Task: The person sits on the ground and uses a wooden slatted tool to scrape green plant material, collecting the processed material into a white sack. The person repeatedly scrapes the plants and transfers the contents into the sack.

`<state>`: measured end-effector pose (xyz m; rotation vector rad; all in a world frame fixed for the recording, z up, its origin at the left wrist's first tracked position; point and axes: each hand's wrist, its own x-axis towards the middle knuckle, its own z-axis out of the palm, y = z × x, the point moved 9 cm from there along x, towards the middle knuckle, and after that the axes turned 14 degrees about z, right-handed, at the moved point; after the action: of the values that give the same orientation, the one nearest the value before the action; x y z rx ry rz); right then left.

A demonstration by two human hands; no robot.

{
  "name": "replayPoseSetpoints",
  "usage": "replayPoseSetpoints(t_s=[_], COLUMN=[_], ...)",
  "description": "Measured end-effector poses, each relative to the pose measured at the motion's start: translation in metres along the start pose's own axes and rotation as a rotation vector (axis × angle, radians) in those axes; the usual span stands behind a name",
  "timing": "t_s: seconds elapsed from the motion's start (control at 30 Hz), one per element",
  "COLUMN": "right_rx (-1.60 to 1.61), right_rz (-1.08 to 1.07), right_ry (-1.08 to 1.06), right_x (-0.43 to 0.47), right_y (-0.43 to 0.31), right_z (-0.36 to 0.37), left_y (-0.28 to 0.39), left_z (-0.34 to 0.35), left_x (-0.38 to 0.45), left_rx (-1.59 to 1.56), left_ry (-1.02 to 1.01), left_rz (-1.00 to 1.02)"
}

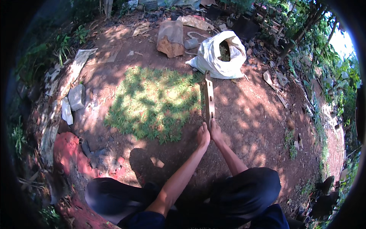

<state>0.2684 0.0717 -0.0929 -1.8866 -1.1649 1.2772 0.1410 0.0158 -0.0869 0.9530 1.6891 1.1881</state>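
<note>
A long brown slotted bar (210,98) lies on the soil along the right edge of a roughly rectangular patch of green leaves (160,100). Its material is not plain. At the bar's near end, my left hand (203,136) is against its left side, with the fingers pointing forward. My right hand (216,131) grips the same end from the right, its thumb along the top. The bar's far end reaches a white woven sack (206,57), which stands with its mouth rolled back and loose dark green matter inside.
Beyond the leaves lie a cut log (170,37), a grey cylindrical container (191,44) and a rope (197,34). A grey block (77,97) and a pale piece (67,111) sit at left. Red cloth or sheeting (67,151) lies near my left knee. Bushes line the right side.
</note>
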Motion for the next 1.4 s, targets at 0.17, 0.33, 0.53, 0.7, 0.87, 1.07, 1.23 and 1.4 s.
replayPoseSetpoints(t_s=[0.17,0.33,0.53,0.7,0.87,1.07,1.23,1.4], right_rx=[-0.082,-0.116,-0.183,-0.202,-0.209,-0.021,-0.244,-0.203], right_rz=[0.185,0.010,0.209,0.052,0.257,0.064,0.181,0.150], right_ry=[-0.022,0.065,0.047,0.024,-0.122,0.112,0.141,0.298], right_x=[0.006,-0.002,0.019,-0.002,0.001,-0.014,-0.021,-0.030], right_y=[-0.004,-0.016,0.007,-0.015,-0.009,-0.007,0.003,-0.002], right_z=[-0.007,-0.005,-0.015,-0.008,0.000,0.001,-0.002,-0.014], left_y=[-0.002,-0.002,-0.004,-0.003,-0.013,-0.024,-0.034,-0.032], left_z=[0.007,0.005,0.005,-0.001,0.001,-0.004,0.002,0.003], left_x=[0.000,-0.002,-0.004,0.003,0.006,0.007,0.010,0.009], left_rx=[-0.114,0.000,-0.079,-0.072,-0.119,-0.094,-0.086,-0.060], left_ry=[-0.036,-0.037,-0.038,0.057,0.035,0.040,0.018,0.002], left_rz=[-0.022,-0.030,-0.024,0.016,-0.032,-0.074,-0.115,-0.093])
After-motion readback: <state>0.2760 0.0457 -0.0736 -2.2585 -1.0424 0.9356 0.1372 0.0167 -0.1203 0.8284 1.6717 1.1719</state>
